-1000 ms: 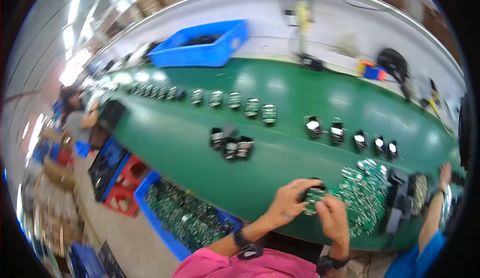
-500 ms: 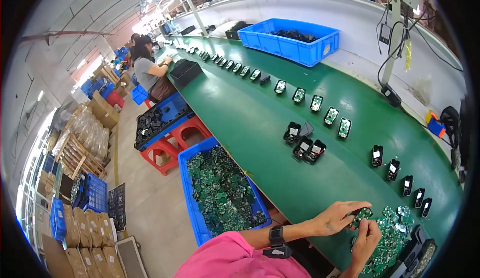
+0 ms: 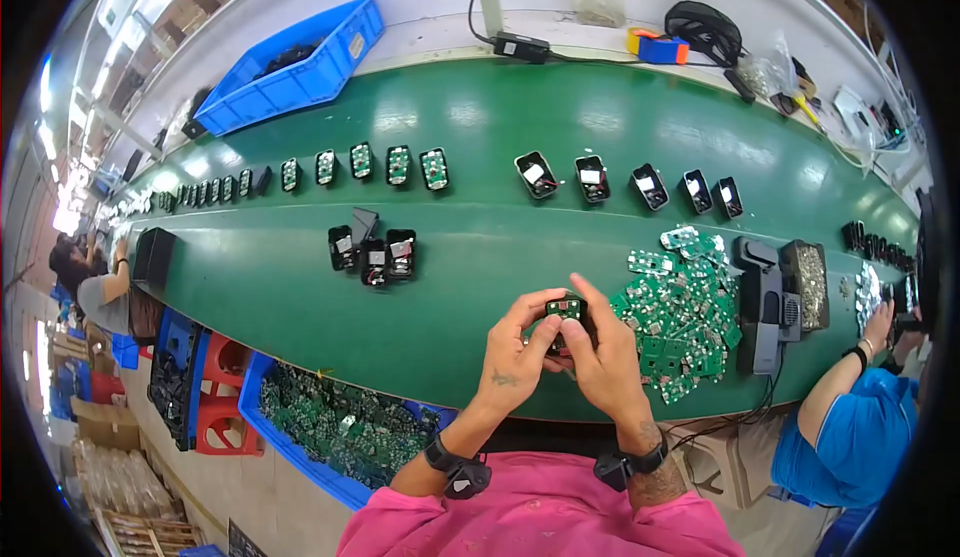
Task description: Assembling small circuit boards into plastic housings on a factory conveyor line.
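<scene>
Between my left hand (image 3: pixel 518 349) and my right hand (image 3: pixel 606 359) is a small black plastic case with a green circuit board (image 3: pixel 566 308) in its upper end. Both hands are closed round its sides. My thumbs press side by side on the board, and the right index finger sticks up. Fingers and thumbs cover most of the case. Close by my right hand lies a loose heap of green circuit boards (image 3: pixel 672 317). Ahead and to the left, several open black cases (image 3: pixel 375 260) with parts inside stand grouped on the green bench (image 3: pixel 480 307).
Along the bench runs a row of cases with boards (image 3: pixel 398 167); open cases with white parts (image 3: pixel 592 179) continue rightward. Right of the heap are a dark grey device (image 3: pixel 762 307) and a tray of small parts (image 3: pixel 806 282). Blue bins (image 3: pixel 250 397) stand left; co-workers sit at both sides.
My view has swung to the right, bringing the right-hand co-worker into sight. Both hands still hold the case and board, now with both thumbs pressed on the board.
</scene>
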Available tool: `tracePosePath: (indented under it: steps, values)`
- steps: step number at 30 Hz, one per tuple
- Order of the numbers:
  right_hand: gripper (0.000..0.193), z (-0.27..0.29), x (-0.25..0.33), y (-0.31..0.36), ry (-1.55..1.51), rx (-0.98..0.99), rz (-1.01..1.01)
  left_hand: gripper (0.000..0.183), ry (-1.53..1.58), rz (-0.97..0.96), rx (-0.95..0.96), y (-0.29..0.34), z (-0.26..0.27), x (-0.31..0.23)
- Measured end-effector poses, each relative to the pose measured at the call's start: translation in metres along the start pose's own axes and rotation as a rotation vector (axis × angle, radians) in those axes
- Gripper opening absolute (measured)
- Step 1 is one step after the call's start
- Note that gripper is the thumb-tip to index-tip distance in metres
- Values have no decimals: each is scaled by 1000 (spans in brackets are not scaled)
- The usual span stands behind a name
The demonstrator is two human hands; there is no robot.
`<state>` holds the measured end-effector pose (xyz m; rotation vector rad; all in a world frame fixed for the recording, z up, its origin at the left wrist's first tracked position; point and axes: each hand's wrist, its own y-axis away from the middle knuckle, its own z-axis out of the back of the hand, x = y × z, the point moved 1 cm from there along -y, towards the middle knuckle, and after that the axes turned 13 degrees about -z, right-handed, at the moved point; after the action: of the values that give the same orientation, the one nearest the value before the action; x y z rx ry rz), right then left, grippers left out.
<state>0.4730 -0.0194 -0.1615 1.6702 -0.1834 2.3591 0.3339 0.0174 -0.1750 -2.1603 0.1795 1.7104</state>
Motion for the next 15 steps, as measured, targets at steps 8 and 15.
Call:
tracePosePath:
  steps: [8,15]
  values:
    - [40,3,-3,1,-71,86,45,33,81,37,-27,1,-7,-5]
    - [42,-20,-15,0,-360,69,-64,35,5,14,-28,-5,-2,-4]
